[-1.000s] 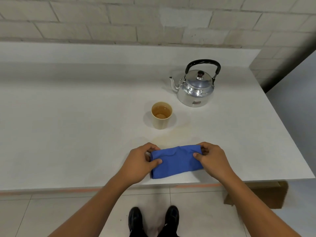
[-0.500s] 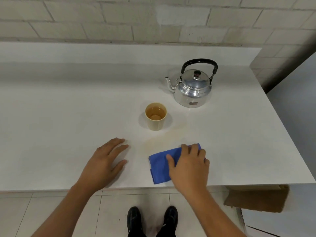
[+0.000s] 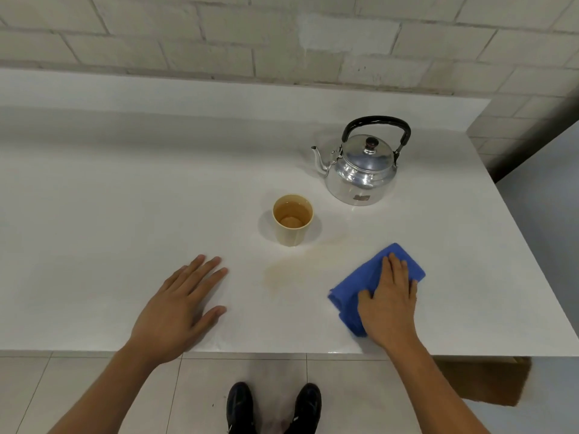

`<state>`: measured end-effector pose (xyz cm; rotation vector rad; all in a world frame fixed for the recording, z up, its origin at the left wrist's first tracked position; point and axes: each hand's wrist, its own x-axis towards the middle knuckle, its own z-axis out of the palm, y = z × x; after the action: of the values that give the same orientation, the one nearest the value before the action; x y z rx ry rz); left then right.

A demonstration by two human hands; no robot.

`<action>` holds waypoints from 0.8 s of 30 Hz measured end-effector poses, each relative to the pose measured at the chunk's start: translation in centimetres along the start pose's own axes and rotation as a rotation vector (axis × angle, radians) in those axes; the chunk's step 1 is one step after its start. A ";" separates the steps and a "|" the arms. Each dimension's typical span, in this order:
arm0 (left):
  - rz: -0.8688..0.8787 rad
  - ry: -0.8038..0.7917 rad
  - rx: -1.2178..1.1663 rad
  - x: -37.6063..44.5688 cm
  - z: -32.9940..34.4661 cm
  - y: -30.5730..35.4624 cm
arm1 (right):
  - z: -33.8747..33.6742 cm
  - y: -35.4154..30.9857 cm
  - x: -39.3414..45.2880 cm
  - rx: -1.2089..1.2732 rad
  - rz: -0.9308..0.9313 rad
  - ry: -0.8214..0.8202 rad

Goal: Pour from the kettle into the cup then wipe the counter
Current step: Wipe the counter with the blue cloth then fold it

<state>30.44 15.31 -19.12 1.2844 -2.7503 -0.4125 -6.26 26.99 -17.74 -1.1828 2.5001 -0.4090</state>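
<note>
A shiny metal kettle [image 3: 360, 173] with a black handle stands upright at the back right of the white counter [image 3: 125, 198], its spout pointing left. In front of it, to the left, a beige cup [image 3: 292, 220] holds brownish liquid. A faint brown stain [image 3: 282, 270] lies on the counter just in front of the cup. My right hand [image 3: 390, 300] presses flat on a folded blue cloth [image 3: 351, 296], to the right of the stain near the front edge. Empty, with its fingers spread, my left hand [image 3: 181, 308] rests flat on the counter left of the stain.
The counter's front edge runs just below my hands, and its right edge is close to the cloth. A brick wall stands behind. A brown cardboard box [image 3: 488, 383] sits under the counter at the right, and my black shoes [image 3: 272, 408] stand on the tiled floor.
My left hand let go of the cloth and came to rest flat on the counter to the left. My right hand pressed down on the cloth and slid it to the right.
</note>
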 end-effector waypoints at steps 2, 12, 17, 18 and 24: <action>-0.004 0.000 -0.006 0.0 0.0 -0.1 | 0.3 -0.8 2.3 0.004 -0.017 0.034; 0.000 0.006 -0.010 0.1 0.2 -0.3 | 3.7 -5.8 2.3 -0.019 -0.427 -0.003; 0.005 0.009 -0.010 0.1 0.2 -0.3 | 3.3 -1.7 -2.9 0.026 -0.598 -0.126; 0.005 0.008 -0.009 0.1 0.3 -0.4 | 2.7 -0.6 -3.2 0.023 -0.616 -0.137; 0.009 0.015 -0.014 0.2 0.4 -0.5 | 0.7 2.4 0.5 0.009 -0.458 -0.090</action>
<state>30.64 14.95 -19.62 1.2657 -2.7350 -0.4188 -7.91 28.04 -19.39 -1.7312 2.1362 -0.4662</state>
